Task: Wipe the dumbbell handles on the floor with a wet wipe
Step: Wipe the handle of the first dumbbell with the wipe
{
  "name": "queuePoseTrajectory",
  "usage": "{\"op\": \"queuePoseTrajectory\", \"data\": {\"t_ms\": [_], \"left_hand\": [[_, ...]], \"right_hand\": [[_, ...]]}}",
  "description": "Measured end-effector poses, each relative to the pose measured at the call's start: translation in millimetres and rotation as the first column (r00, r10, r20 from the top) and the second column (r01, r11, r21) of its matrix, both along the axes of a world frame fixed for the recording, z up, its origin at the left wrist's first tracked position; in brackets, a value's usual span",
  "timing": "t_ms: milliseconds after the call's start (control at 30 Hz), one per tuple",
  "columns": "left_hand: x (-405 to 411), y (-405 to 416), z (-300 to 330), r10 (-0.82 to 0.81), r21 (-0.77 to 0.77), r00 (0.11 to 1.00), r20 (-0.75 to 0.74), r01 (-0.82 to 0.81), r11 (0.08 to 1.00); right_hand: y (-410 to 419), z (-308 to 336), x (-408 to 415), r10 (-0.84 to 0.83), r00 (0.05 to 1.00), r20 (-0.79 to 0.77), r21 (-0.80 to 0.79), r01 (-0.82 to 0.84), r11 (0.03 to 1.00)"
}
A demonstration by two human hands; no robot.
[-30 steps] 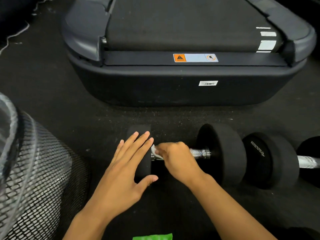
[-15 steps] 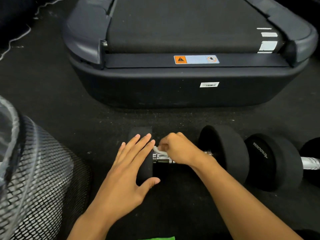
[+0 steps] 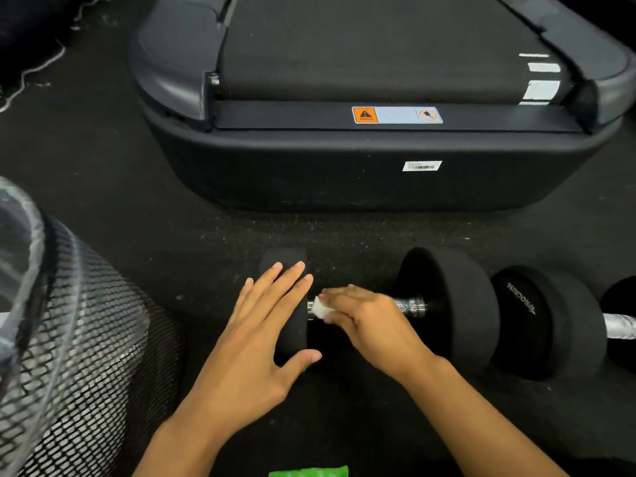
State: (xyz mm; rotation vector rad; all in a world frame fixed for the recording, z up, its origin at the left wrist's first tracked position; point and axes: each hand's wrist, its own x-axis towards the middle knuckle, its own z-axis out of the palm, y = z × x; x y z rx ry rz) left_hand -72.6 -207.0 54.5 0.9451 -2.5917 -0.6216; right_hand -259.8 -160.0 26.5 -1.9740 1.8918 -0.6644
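Observation:
A black dumbbell lies on the dark floor, its chrome handle running left to right. My left hand rests flat with straight fingers on the dumbbell's left weight. My right hand lies over the handle and presses a white wet wipe onto its left end. A second dumbbell lies just to the right, with its silver handle at the frame edge.
A treadmill's rear end stands close behind the dumbbells. A black mesh bin with a clear liner fills the lower left. A green wipe packet peeks in at the bottom edge.
My right hand rolled round the handle with the wipe, up over the top and back down. It now sits at the left end again. My left hand stayed on the left weight.

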Motion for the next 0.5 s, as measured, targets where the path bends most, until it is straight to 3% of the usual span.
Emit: {"op": "queuePoseTrajectory", "data": {"t_ms": [200,400,500], "left_hand": [[1,1,2,-0.002,0.028,1.0,0.006,0.002,1.0],[1,1,-1,-0.008,0.0,1.0,0.012,0.008,1.0],[1,1,-2,-0.013,0.003,1.0,0.015,0.013,1.0]], "right_hand": [[12,-18,1,0.079,0.992,-0.097,-0.123,-0.091,0.988],[4,-19,12,-0.055,0.998,-0.036,-0.168,0.048,0.985],[13,-21,2,0.061,0.994,-0.092,-0.174,-0.077,0.982]]}}
